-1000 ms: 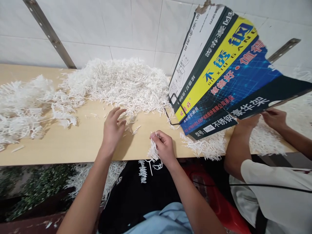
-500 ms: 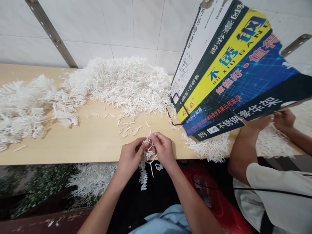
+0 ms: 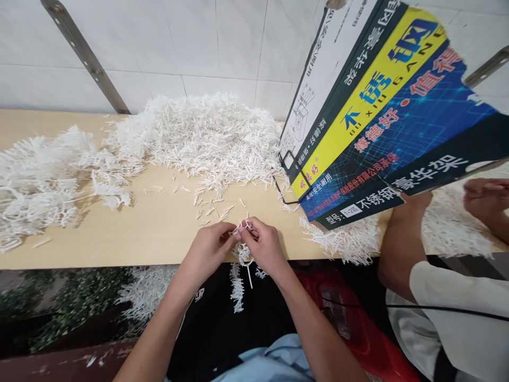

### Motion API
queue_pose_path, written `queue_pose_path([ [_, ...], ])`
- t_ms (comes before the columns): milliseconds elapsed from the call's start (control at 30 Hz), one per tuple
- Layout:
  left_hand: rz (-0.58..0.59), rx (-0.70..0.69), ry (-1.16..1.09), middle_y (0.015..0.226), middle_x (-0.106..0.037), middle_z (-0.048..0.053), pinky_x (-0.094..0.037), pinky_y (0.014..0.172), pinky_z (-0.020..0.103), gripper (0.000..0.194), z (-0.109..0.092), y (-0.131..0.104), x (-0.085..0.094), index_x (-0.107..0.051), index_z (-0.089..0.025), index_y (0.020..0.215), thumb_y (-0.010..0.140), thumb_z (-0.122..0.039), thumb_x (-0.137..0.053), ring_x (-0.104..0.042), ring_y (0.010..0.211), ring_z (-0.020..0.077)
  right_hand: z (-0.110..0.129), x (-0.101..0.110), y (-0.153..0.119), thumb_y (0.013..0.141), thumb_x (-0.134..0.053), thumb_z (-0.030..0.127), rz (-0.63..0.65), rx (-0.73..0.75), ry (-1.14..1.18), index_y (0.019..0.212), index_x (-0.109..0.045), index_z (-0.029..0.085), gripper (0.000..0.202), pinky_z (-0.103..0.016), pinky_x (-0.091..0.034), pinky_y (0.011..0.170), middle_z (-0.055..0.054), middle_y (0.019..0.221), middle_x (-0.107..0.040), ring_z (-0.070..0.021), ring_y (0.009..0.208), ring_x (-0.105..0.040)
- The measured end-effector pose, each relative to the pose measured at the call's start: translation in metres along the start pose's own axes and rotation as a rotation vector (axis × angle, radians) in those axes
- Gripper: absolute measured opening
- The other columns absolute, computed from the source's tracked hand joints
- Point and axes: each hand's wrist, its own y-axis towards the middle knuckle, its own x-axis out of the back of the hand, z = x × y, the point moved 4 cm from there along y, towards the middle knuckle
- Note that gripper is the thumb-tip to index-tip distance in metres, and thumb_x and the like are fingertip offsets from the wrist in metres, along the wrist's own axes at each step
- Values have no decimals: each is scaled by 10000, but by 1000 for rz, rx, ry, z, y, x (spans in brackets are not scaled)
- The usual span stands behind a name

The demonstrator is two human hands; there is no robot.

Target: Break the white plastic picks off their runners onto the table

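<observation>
Both of my hands meet above the front edge of the pale wooden table (image 3: 119, 228). My left hand (image 3: 214, 241) pinches a white branching plastic piece (image 3: 243, 254) between thumb and fingers. On its other side my right hand (image 3: 260, 241) is closed on the same piece, thumb close to the left fingertips. Thin stems and a fringed strip (image 3: 237, 294) hang below my hands, past the table edge. Small loose white sticks (image 3: 214, 209) are scattered just beyond my fingers. The part between the fingertips is mostly covered.
A large heap of white plastic pieces (image 3: 207, 138) lies against the tiled wall, another pile (image 3: 43, 180) at left. A printed cardboard sheet (image 3: 374, 116) stands at right in a black wire stand (image 3: 292, 180). Beyond it are a co-worker's arm (image 3: 403, 244) and more pieces (image 3: 350, 239).
My fingertips have drawn closer together on the white piece, the right thumb shifting toward the left fingers. The co-worker's hand at right has moved slightly. The view has shifted a little.
</observation>
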Motion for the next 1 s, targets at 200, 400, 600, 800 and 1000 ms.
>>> queue_pose_path([
  [200,88,49,10,712,-715,3,-403,616,250,306,8,3,8,-775,-181,848,941,-412,-597,-598,660,161,12,-4,-4,981,-535,328,53,86,-215,899,-606,228,147,-257,-417,668,-39,848,-724,-199,761,-658],
  [400,-43,-41,142,665,-709,-3,-381,622,248,214,13,7,6,-771,-184,787,887,-269,-602,-581,620,140,22,-1,-3,918,-511,172,135,115,-350,799,-522,220,129,-267,-274,599,0,691,-581,-167,635,-512],
  [600,-479,185,5,696,-715,21,-444,612,258,238,29,-1,43,-758,-178,836,899,-364,-624,-632,664,172,15,13,-1,975,-518,320,177,52,86,801,-526,200,212,-231,-321,580,33,672,-461,-121,599,-416],
  [800,-353,-56,87,1378,-666,140,-556,909,366,472,7,14,42,-616,-202,1404,941,-273,-559,-706,1025,220,3,1,4,951,-602,406,37,-53,191,840,-586,196,238,-226,-395,583,17,723,-539,-131,639,-501],
  [1000,-137,2,-8,1014,-779,87,-545,741,297,381,-3,10,11,-738,-182,1159,946,-472,-613,-716,866,217,-1,-1,1,962,-599,441,-2,-47,166,879,-608,211,245,-243,-474,632,-7,768,-641,-164,691,-616],
])
